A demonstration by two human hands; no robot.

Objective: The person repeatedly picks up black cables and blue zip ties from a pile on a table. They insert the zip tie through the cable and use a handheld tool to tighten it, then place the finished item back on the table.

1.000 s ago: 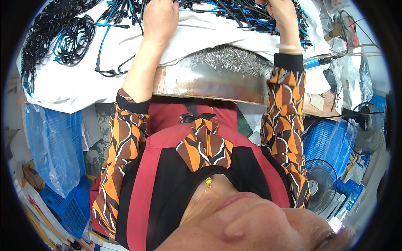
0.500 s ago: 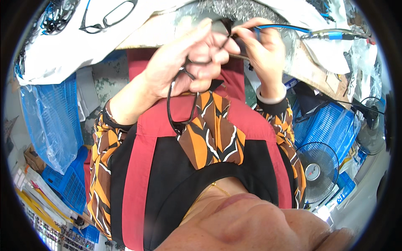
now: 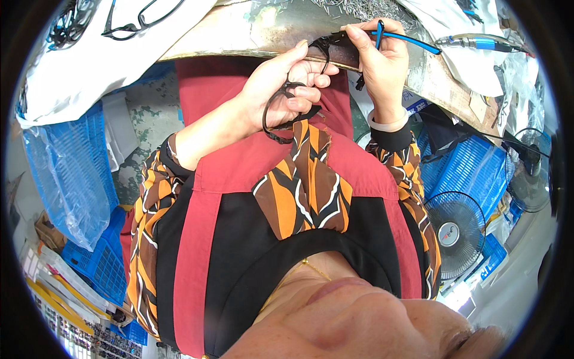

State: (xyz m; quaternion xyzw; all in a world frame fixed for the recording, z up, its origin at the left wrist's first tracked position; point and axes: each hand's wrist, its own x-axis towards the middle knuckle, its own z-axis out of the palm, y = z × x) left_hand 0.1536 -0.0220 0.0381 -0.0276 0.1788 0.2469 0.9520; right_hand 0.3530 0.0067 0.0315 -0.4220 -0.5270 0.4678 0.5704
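Note:
My left hand [image 3: 290, 84] is closed around a black eyeglass frame [image 3: 266, 116], one rim of which loops down below the fingers toward my apron. Part of the frame is hidden by the palm and fingers. At the frame's far end, my right hand [image 3: 384, 63] pinches the hinge area of a black temple arm with a blue inner side [image 3: 418, 43]. That temple sticks out to the right past the knuckles. A second short blue-and-black piece [image 3: 379, 35] stands up beside the fingers. Both hands are above the table's near edge.
Another black eyeglass frame [image 3: 124, 30] lies on white cloth [image 3: 66, 78] at upper left, near a bundle of dark frames [image 3: 70, 24]. Small metal pins [image 3: 373, 8] are heaped on the worn tabletop [image 3: 239, 27]. A blue-banded powered screwdriver [image 3: 484, 43] lies right. A fan [image 3: 448, 234] and blue crates [image 3: 472, 176] stand lower right.
The left hand's frame has turned, so its hanging rim sits higher and farther right. My right hand has moved slightly right. The blue temple shifts with it, and a second blue-and-black piece shows upright.

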